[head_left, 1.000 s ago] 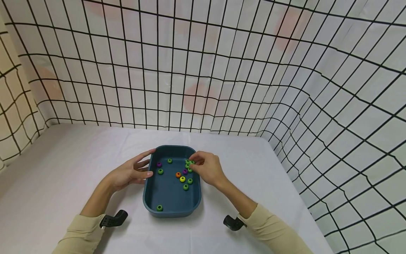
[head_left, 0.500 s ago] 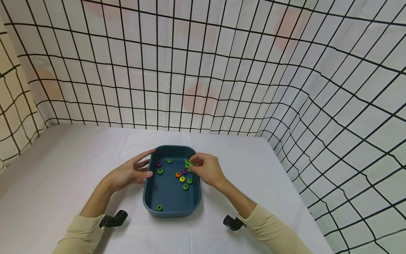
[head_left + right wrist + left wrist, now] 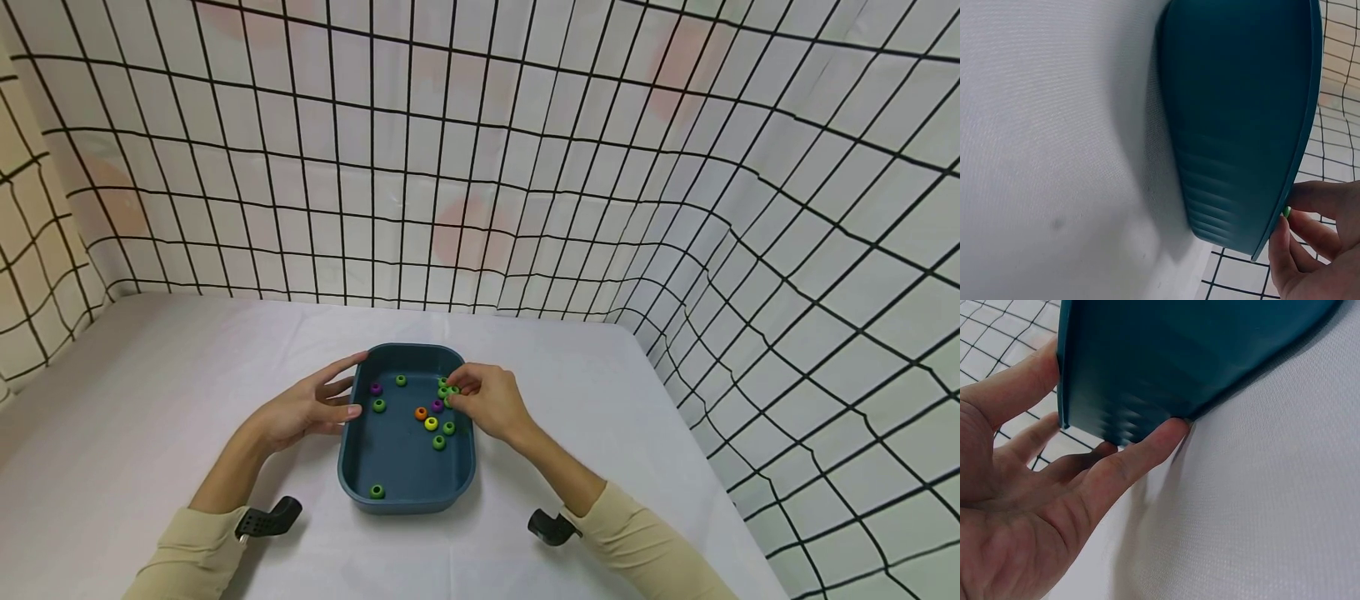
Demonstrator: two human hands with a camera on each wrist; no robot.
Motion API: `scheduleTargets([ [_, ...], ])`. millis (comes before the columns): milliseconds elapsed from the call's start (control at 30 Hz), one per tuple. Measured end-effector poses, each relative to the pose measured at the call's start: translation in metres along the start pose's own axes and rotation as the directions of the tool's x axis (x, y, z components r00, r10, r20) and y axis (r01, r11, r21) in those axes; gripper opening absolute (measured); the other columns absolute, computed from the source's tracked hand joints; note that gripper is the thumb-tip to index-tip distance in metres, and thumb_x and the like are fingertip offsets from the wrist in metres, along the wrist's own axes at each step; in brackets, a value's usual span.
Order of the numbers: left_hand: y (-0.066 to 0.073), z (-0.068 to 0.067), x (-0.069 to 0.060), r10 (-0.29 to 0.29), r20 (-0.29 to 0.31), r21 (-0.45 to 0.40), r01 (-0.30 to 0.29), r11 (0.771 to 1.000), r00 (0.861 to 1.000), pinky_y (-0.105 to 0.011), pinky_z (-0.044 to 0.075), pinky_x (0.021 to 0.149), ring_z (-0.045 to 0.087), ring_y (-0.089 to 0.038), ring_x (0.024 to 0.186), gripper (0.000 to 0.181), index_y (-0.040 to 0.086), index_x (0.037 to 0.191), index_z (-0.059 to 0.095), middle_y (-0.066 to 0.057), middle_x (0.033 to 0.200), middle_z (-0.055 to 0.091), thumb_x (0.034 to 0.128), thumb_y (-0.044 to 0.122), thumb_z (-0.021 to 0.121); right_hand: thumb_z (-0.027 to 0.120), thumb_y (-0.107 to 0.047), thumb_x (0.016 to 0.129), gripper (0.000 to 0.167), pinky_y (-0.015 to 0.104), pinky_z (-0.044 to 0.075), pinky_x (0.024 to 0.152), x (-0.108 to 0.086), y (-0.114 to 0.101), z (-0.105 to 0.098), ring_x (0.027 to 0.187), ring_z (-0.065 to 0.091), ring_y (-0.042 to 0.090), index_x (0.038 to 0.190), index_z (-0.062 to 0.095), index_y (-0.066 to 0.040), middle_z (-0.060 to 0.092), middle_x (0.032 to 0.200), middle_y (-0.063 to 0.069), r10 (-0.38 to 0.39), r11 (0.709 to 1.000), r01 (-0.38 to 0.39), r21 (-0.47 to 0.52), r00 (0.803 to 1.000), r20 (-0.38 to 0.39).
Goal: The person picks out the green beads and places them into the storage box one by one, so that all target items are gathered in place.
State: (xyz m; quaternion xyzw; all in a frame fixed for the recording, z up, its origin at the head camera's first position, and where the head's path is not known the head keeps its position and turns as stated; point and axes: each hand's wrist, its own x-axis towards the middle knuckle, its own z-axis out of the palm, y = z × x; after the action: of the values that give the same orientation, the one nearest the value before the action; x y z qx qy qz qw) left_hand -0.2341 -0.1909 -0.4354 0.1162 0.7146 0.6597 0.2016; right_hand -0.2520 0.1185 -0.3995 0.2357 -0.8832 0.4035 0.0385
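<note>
A dark teal rectangular tray (image 3: 401, 467) with rounded corners stands on the white cloth. Inside it lie several green beads, among them one bead (image 3: 377, 492) near the front, two purple beads (image 3: 376, 389), an orange bead (image 3: 421, 413) and a yellow bead (image 3: 431, 424). My left hand (image 3: 300, 408) touches the tray's left side, its fingers spread and fairly straight along rim and wall. Over the far right corner, my right hand (image 3: 491, 404) pinches a green bead (image 3: 453, 390); the right wrist view shows a sliver of that green bead (image 3: 1286, 212) between the fingers.
White cloth (image 3: 555, 375) covers the table all round the tray. Black netting (image 3: 480, 167) rises in front of pale walls behind and at both sides. A black wrist device (image 3: 270, 517) sits at the left sleeve, and another (image 3: 552, 527) at the right sleeve.
Since a second ago my right hand has shifted very slightly toward me, with the pinched green bead moving along. The left hand and the tray stay where they were.
</note>
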Motion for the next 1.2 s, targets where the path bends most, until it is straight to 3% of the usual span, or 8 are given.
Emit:
scheduleTargets([
  [267,0.000,0.000,0.000,0.001,0.006,-0.004,-0.001,1.000,1.000,-0.056,0.052,0.101,0.029,-0.054,0.146,0.091,0.027,0.164,0.013,-0.028,0.168,0.001,0.0956,0.008,0.068,0.076,-0.007,0.086,0.019,0.034,0.057,0.080,-0.001,-0.002,-0.001,0.088,0.069,0.022,0.104,0.075,-0.001,0.077,0.100,0.014,0.001,1.000,-0.001,-0.005,1.000,0.018],
  [600,0.000,-0.001,-0.001,0.002,0.008,-0.007,-0.002,1.000,1.000,-0.057,0.051,0.102,0.028,-0.053,0.147,0.091,0.027,0.164,0.012,-0.028,0.168,0.001,0.0956,0.007,0.069,0.077,-0.007,0.085,0.018,0.032,0.057,0.079,0.001,-0.002,0.001,0.086,0.068,0.019,0.102,0.075,-0.003,0.077,0.096,0.010,-0.005,1.000,0.005,0.002,1.000,-0.003],
  [900,0.000,-0.001,0.000,0.011,0.011,-0.009,-0.011,1.000,1.000,-0.056,0.052,0.101,0.029,-0.053,0.146,0.091,0.026,0.164,0.013,-0.028,0.168,0.002,0.0955,0.007,0.069,0.073,-0.006,0.086,0.024,0.029,0.058,0.075,0.005,-0.002,-0.001,0.081,0.069,0.017,0.110,0.075,-0.006,0.075,0.089,0.005,-0.019,1.000,0.019,0.001,0.997,-0.073],
  [1200,-0.001,-0.001,0.000,0.010,0.011,-0.017,-0.009,1.000,1.000,-0.056,0.051,0.101,0.030,-0.053,0.146,0.091,0.027,0.164,0.013,-0.028,0.168,0.002,0.0951,0.007,0.069,0.072,-0.006,0.087,0.024,0.037,0.059,0.074,0.014,0.006,-0.011,0.082,0.070,0.023,0.111,0.075,-0.006,0.074,0.088,0.009,-0.001,1.000,-0.004,-0.024,0.983,-0.181],
])
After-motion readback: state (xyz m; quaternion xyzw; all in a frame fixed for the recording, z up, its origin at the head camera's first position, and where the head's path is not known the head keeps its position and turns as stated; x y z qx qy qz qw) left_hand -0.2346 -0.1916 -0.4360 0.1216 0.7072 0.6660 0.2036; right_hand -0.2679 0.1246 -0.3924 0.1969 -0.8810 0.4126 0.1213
